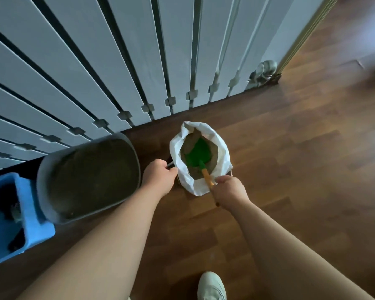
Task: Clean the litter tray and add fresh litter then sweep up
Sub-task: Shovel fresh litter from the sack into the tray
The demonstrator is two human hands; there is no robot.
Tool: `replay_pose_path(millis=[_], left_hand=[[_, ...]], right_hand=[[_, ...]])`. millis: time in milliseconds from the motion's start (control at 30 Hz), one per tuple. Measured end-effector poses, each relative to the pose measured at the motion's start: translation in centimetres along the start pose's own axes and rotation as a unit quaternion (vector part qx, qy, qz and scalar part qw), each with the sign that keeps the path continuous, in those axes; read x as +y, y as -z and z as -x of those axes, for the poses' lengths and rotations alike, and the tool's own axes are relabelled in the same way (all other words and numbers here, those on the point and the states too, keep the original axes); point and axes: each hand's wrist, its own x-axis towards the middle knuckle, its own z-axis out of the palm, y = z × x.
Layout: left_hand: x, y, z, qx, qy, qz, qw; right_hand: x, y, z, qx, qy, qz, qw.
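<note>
Mid-scoop: blade down in the bag, tray beside it.
Right hand [230, 189] is wrapped round the orange handle of the green scoop [196, 152], whose blade is inside the white bag [195, 189] at frame centre. Left hand [158, 173] grips the bag's edge at its 9 o'clock. Grey litter tray [39, 187] sits at the bag's 9 o'clock, already holding litter. Looks like the refill stage, partly done. Sweeping remains; no broom in view.

Single head-worn wide-angle view, facing forward and steeply down at the wooden floor [290, 169], close over litter bag [198, 188] and scoop [196, 151] at centre; radiator [95, 61] across top, shoe [211, 284] at bottom edge.
</note>
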Motion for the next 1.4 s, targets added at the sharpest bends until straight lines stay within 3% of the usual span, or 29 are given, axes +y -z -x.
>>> replay_pose_path(millis=[267, 467, 867, 1300, 1400], left_hand=[[-1.0, -3.8, -6.4, 0.001, 0.000, -0.039, 0.999], [-2.1, -4.6, -8.6, 0.031, -0.063, -0.058, 0.996], [-3.1, -4.3, -7.5, 0.060, -0.078, -0.041, 0.994], [-4.8, -4.8, -10.4, 0.045, -0.109, -0.033, 0.992], [-4.7, -4.8, -10.8, 0.061, -0.131, -0.019, 0.989]], right_hand=[[1.6, -3.6, -5.8, -0.007, 0.015, 0.068, 0.998], [2.0, -3.2, -7.7, 0.073, 0.031, 0.128, 0.989], [-1.4, 2.5, -1.5, 0.098, 0.001, 0.314, 0.944], [1.6, -2.8, -10.1, 0.131, 0.103, 0.346, 0.923], [2.7, -3.6, -11.3, 0.160, 0.119, 0.300, 0.933]])
